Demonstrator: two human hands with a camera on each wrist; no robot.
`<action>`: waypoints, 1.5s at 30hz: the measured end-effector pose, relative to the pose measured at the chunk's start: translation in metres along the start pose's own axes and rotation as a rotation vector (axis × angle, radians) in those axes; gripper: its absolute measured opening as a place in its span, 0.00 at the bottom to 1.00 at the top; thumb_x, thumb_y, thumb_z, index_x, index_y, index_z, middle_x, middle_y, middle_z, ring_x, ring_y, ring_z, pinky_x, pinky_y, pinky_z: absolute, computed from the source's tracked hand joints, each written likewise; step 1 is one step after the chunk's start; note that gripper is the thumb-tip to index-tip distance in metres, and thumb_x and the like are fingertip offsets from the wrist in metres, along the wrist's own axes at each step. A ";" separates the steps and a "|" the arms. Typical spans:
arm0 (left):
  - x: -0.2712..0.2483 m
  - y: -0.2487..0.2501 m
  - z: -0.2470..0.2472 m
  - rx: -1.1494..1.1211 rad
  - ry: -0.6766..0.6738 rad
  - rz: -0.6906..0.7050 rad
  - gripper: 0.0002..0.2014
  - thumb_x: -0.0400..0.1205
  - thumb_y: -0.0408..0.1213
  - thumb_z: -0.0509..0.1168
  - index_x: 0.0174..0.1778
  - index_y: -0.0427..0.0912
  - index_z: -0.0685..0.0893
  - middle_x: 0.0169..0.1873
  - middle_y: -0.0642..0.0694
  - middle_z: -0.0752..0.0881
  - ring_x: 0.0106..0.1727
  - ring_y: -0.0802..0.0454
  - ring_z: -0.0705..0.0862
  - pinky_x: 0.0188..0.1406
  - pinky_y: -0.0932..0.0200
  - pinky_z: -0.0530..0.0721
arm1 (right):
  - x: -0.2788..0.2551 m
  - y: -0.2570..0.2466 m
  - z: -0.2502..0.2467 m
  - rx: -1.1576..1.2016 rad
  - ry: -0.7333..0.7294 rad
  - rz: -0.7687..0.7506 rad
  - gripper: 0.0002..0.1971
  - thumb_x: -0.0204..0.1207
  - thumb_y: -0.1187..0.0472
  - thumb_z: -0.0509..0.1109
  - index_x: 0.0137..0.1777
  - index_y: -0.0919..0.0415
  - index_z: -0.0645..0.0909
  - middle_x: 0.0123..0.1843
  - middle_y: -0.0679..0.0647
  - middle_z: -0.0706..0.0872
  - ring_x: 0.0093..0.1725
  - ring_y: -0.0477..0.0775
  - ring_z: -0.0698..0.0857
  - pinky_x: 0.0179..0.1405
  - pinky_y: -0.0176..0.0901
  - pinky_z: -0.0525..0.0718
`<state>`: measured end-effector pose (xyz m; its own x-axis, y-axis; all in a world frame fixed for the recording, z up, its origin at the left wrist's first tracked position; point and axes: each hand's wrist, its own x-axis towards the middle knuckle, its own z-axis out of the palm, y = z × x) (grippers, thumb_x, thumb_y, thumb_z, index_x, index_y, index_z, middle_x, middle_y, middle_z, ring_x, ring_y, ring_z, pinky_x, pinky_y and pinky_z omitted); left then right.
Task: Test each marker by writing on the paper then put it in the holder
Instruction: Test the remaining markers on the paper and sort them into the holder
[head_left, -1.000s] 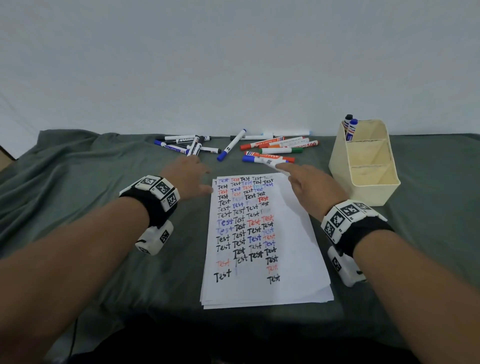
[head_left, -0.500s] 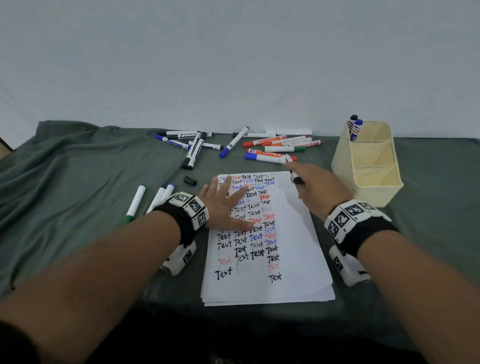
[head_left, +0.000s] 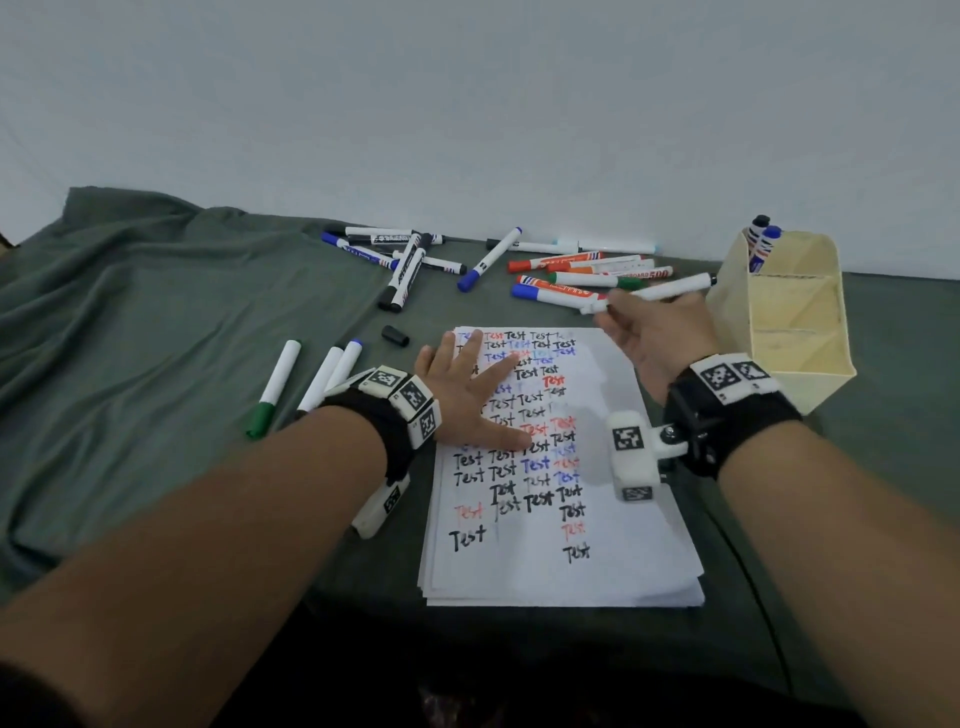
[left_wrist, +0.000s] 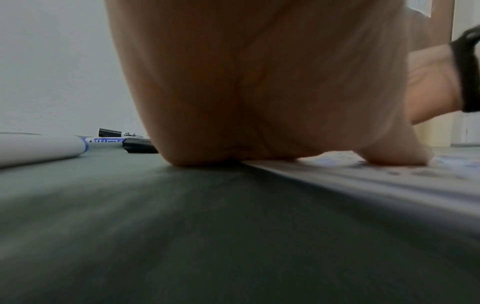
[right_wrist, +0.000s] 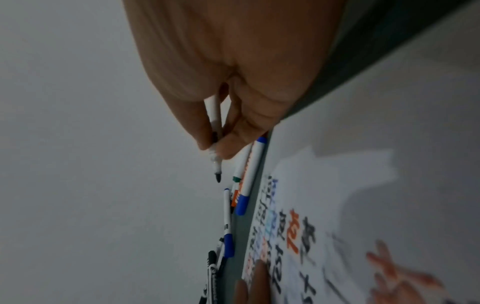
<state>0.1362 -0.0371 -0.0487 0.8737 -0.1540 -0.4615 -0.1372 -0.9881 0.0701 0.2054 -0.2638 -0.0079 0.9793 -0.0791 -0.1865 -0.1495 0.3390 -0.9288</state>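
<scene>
The right hand (head_left: 657, 338) pinches an uncapped marker (head_left: 662, 291) above the top of the paper (head_left: 613, 545), beside the holder (head_left: 795, 322). The left hand (head_left: 467, 395) lies spread flat on the paper.

A matt grey-green cloth (head_left: 156, 322) covers the table, soft and creased into folds at the upper left of the head view. At centre lies a stack of white paper (head_left: 597, 545), matt and smooth, inked with rows of black, red and blue writing. The loose markers (head_left: 571, 270) above it have smooth white plastic barrels with a slight sheen and coloured plastic caps; a small black plastic cap (head_left: 395, 335) lies apart from them. At the right stands a cream plastic holder (head_left: 810, 384), its walls smooth and dull. Black fabric wrist straps (head_left: 727, 415) carry white matt plastic blocks printed with black-and-white patterns.
</scene>
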 end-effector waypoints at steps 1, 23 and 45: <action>0.000 0.000 0.000 -0.002 -0.002 0.000 0.59 0.59 0.90 0.48 0.81 0.70 0.29 0.84 0.47 0.24 0.83 0.38 0.23 0.82 0.34 0.30 | 0.002 0.007 0.000 0.020 0.013 0.026 0.15 0.77 0.75 0.77 0.60 0.67 0.80 0.50 0.65 0.91 0.43 0.57 0.93 0.40 0.41 0.90; 0.002 -0.001 -0.001 -0.024 -0.033 -0.015 0.64 0.49 0.93 0.43 0.80 0.73 0.27 0.83 0.50 0.23 0.83 0.39 0.22 0.79 0.30 0.27 | 0.018 0.052 -0.018 -0.541 -0.099 -0.178 0.12 0.70 0.60 0.85 0.49 0.61 0.87 0.44 0.59 0.92 0.44 0.50 0.92 0.53 0.52 0.93; 0.000 0.001 -0.002 -0.030 -0.029 -0.031 0.60 0.55 0.91 0.49 0.80 0.74 0.29 0.83 0.51 0.23 0.83 0.40 0.22 0.80 0.28 0.29 | 0.015 0.051 -0.018 -0.567 -0.091 -0.179 0.08 0.70 0.59 0.83 0.44 0.53 0.86 0.40 0.55 0.93 0.48 0.61 0.93 0.59 0.64 0.90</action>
<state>0.1369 -0.0378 -0.0470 0.8634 -0.1232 -0.4892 -0.0956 -0.9921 0.0812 0.2098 -0.2642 -0.0631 1.0000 0.0003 -0.0064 -0.0062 -0.2268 -0.9739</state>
